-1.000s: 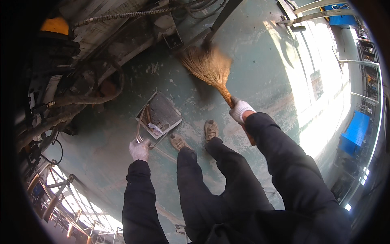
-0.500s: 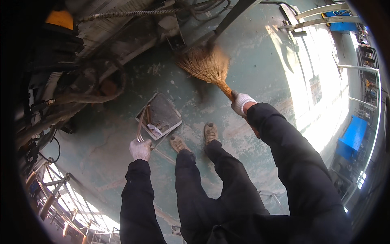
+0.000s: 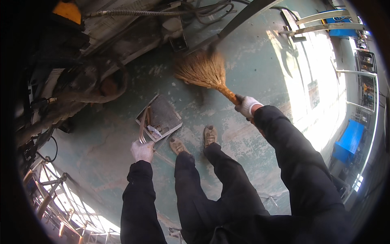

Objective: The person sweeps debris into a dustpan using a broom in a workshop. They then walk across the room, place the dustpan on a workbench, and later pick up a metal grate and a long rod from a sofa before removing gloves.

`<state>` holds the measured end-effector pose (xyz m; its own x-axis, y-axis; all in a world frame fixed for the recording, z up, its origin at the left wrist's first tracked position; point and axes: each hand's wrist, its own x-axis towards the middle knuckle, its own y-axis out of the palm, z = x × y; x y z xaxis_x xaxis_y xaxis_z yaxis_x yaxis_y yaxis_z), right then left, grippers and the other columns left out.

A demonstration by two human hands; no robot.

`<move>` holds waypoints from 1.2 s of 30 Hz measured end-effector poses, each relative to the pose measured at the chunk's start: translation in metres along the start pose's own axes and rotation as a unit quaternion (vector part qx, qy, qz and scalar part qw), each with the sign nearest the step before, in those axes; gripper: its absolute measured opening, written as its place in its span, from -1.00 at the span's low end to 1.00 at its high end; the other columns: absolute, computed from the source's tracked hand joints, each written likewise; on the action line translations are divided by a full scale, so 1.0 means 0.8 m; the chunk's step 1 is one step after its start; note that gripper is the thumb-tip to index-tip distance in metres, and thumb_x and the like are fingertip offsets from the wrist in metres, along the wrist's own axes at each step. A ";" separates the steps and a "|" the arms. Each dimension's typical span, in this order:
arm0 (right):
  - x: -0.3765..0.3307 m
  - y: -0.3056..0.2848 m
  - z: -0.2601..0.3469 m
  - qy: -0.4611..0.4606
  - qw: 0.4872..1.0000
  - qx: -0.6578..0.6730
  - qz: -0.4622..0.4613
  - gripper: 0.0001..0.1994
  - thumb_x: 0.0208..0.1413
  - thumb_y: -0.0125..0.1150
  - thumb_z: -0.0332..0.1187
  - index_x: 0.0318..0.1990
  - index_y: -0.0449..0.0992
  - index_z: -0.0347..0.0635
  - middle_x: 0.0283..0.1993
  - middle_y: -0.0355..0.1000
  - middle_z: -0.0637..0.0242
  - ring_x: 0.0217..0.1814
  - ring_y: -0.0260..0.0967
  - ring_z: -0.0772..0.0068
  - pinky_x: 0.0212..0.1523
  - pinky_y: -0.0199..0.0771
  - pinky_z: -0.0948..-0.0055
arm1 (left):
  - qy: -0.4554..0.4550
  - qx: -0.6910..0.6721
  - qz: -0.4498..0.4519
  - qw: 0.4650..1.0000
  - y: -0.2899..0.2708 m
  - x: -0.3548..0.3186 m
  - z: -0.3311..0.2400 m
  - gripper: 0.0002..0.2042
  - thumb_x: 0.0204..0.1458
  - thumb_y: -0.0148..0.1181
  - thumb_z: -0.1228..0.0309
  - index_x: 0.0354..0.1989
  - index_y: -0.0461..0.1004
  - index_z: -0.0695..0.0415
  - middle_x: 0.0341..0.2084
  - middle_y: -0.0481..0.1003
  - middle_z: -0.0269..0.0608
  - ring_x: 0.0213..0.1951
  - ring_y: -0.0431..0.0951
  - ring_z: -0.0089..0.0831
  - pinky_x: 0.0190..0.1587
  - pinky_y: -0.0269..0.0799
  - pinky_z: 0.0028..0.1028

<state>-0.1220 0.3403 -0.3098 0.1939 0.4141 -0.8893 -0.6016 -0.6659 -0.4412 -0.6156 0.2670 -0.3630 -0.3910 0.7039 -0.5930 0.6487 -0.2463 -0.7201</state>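
Observation:
A straw broom [image 3: 202, 70] reaches out ahead of me, its fanned bristles at the floor beside the foot of a metal post. My gloved right hand [image 3: 247, 107] is closed round its handle. At the lower left my gloved left hand [image 3: 142, 151] grips the bent metal handle of a dustpan [image 3: 170, 114]. The pan is a shallow square tray with pale edges. Grey dust, a crumpled whitish scrap [image 3: 154, 131] and some small bits lie in it. Its open side cannot be told for certain.
Dark machinery with hoses [image 3: 93, 97] fills the left and far left. A slanting metal post [image 3: 243, 20] stands at the far middle. My shoes [image 3: 210, 135] are just right of the dustpan. Metal frames [image 3: 61, 183] stand lower left; a blue box [image 3: 349, 140] is at right.
The broom head has shifted slightly left and nearer, while my right hand has moved a little right. My left hand and the dustpan have hardly moved.

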 end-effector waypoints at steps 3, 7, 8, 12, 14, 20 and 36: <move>-0.016 0.016 -0.020 -0.009 1.000 0.002 0.016 -0.30 0.43 0.26 -0.22 0.70 0.31 0.00 -0.07 0.70 0.03 -0.43 0.62 0.24 -0.37 0.70 0.15 | -0.013 0.028 0.005 1.000 0.005 0.003 0.000 -0.63 -0.16 0.48 0.28 -0.33 0.73 0.42 -0.36 0.70 0.42 -0.16 0.77 0.33 0.05 0.65 0.07; -0.125 -0.033 -0.057 0.048 0.994 0.084 0.041 -0.24 0.42 0.33 -0.23 0.74 0.28 -0.02 -0.02 0.73 0.07 -0.49 0.59 0.31 -0.42 0.69 0.21 | 0.005 0.046 -0.027 0.999 0.008 -0.001 -0.013 -0.62 -0.16 0.48 0.25 -0.32 0.75 0.40 -0.33 0.71 0.43 -0.11 0.77 0.33 0.11 0.63 0.08; -0.141 -0.041 -0.057 0.049 0.995 0.078 0.034 -0.24 0.43 0.33 -0.21 0.73 0.28 -0.04 0.00 0.73 0.05 -0.49 0.58 0.32 -0.42 0.69 0.21 | 0.003 0.045 -0.029 0.999 0.007 -0.002 -0.015 -0.61 -0.15 0.48 0.25 -0.31 0.75 0.41 -0.32 0.70 0.44 -0.11 0.76 0.34 0.11 0.63 0.09; -0.096 -0.039 -0.022 -0.011 0.997 0.075 -0.026 -0.29 0.48 0.30 -0.18 0.72 0.29 -0.03 0.04 0.73 0.02 -0.35 0.64 0.25 -0.33 0.73 0.18 | 0.010 0.044 -0.022 0.999 0.006 -0.001 -0.013 -0.60 -0.14 0.47 0.25 -0.32 0.73 0.44 -0.31 0.69 0.48 -0.11 0.75 0.37 0.12 0.63 0.10; -0.028 -0.020 -0.002 -0.029 0.998 0.036 -0.044 -0.35 0.49 0.25 -0.19 0.67 0.34 -0.06 0.07 0.72 -0.01 -0.29 0.69 0.15 -0.28 0.75 0.14 | 0.000 0.047 -0.020 0.999 0.006 0.002 -0.005 -0.61 -0.13 0.46 0.26 -0.33 0.72 0.46 -0.30 0.69 0.49 -0.11 0.75 0.39 0.12 0.63 0.10; -0.063 0.032 -0.064 0.040 0.998 0.014 0.043 -0.39 0.48 0.25 -0.21 0.62 0.37 -0.05 -0.08 0.72 -0.06 -0.43 0.64 0.18 -0.32 0.72 0.16 | 0.009 0.061 -0.026 0.998 0.013 0.004 -0.003 -0.62 -0.13 0.45 0.29 -0.36 0.69 0.47 -0.33 0.67 0.50 -0.14 0.75 0.40 0.02 0.62 0.14; -0.105 0.076 -0.139 0.072 0.988 0.124 0.057 -0.24 0.41 0.31 -0.15 0.73 0.28 0.01 -0.07 0.74 -0.06 -0.30 0.73 0.06 -0.19 0.75 0.12 | 0.037 0.061 -0.049 0.996 0.022 0.011 0.017 -0.66 -0.07 0.37 0.32 -0.41 0.62 0.48 -0.57 0.60 0.27 -0.45 0.72 0.08 -0.25 0.58 0.02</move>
<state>-0.0883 0.1959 -0.2752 0.2112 0.2400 -0.9475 -0.7943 -0.5228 -0.3095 -0.6168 0.2600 -0.3858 -0.3969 0.7745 -0.4926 0.5241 -0.2493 -0.8143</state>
